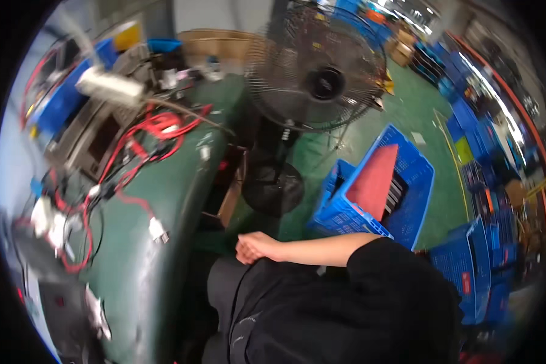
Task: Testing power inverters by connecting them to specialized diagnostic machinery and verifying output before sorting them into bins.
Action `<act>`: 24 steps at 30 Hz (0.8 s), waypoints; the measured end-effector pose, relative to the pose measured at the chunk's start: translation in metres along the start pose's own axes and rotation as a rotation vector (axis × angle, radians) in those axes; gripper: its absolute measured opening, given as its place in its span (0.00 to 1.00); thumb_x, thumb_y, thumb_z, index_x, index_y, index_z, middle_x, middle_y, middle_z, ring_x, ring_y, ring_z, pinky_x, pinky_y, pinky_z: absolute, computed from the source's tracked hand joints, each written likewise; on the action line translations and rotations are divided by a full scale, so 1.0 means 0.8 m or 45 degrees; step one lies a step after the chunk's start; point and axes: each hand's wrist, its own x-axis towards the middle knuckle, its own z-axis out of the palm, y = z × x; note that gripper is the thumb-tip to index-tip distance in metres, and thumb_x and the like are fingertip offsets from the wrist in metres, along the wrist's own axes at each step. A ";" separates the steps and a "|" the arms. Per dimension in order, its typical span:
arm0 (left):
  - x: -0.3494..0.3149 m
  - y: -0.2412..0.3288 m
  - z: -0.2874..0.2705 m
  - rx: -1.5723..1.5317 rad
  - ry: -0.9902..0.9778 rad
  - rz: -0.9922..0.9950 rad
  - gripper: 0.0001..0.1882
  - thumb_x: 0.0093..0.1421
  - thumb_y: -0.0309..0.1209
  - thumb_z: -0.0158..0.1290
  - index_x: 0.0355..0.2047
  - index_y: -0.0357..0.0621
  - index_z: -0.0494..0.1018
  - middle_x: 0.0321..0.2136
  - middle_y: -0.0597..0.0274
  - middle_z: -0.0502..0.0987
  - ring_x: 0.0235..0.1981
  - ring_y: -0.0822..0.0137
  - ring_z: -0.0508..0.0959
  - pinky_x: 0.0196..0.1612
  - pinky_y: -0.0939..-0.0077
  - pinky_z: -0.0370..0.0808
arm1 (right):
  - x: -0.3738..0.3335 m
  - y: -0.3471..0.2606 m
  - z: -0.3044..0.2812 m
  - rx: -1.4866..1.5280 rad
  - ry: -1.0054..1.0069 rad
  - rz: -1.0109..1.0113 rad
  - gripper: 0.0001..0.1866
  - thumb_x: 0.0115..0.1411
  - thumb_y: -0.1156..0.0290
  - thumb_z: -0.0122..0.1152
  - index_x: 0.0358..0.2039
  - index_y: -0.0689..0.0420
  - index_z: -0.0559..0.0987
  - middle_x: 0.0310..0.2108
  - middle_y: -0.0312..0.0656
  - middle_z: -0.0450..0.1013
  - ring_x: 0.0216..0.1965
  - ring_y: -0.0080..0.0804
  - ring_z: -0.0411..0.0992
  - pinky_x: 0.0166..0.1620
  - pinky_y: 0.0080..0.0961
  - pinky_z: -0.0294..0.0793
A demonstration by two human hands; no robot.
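Observation:
My right hand (pixel 256 247) rests at my lap, beside the dark grey cloth (pixel 224 282) over my leg. Its fingers are curled into a loose fist, and nothing shows in them. The bare forearm comes out of a black short sleeve on the right. My left hand is not in view. Left of the right hand is a green-topped workbench (pixel 164 200), with a tangle of red cable (pixel 158 130) on it. A white plug (pixel 158 230) on a red cord lies nearest to the hand.
A black pedestal fan (pixel 324 84) stands ahead. To its right, a blue plastic crate (pixel 421 176) holds a red panel (pixel 375 182). On the bench are a grey machine (pixel 94 136) and a blue bin (pixel 67 100). More blue crates (pixel 467 261) line the right side.

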 end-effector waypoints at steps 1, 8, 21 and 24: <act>0.038 -0.025 -0.004 -0.021 -0.032 -0.098 0.41 0.66 0.57 0.46 0.70 0.39 0.62 0.68 0.49 0.66 0.66 0.49 0.68 0.71 0.48 0.64 | -0.032 0.019 -0.037 -0.159 0.056 -0.087 0.22 0.78 0.54 0.46 0.41 0.60 0.79 0.33 0.45 0.81 0.32 0.31 0.80 0.39 0.27 0.80; 0.132 -0.156 -0.011 -0.050 -0.057 -0.484 0.39 0.67 0.56 0.46 0.67 0.39 0.63 0.66 0.50 0.67 0.64 0.51 0.69 0.69 0.49 0.66 | -0.243 -0.032 -0.276 -1.038 1.235 -0.934 0.09 0.65 0.69 0.61 0.31 0.61 0.82 0.26 0.43 0.78 0.29 0.27 0.76 0.32 0.33 0.74; 0.139 -0.238 0.008 0.012 -0.011 -0.679 0.35 0.67 0.55 0.47 0.63 0.40 0.66 0.62 0.51 0.70 0.61 0.53 0.71 0.66 0.49 0.68 | -0.348 0.159 -0.673 -1.234 1.881 0.742 0.67 0.46 0.43 0.73 0.78 0.48 0.43 0.76 0.66 0.36 0.77 0.63 0.38 0.74 0.59 0.47; 0.142 -0.240 0.016 0.023 -0.001 -0.744 0.34 0.67 0.54 0.47 0.62 0.40 0.66 0.61 0.51 0.71 0.60 0.54 0.72 0.65 0.49 0.68 | -0.341 0.163 -0.676 -1.598 2.079 0.820 0.51 0.59 0.56 0.65 0.78 0.50 0.49 0.71 0.60 0.52 0.74 0.56 0.49 0.74 0.57 0.48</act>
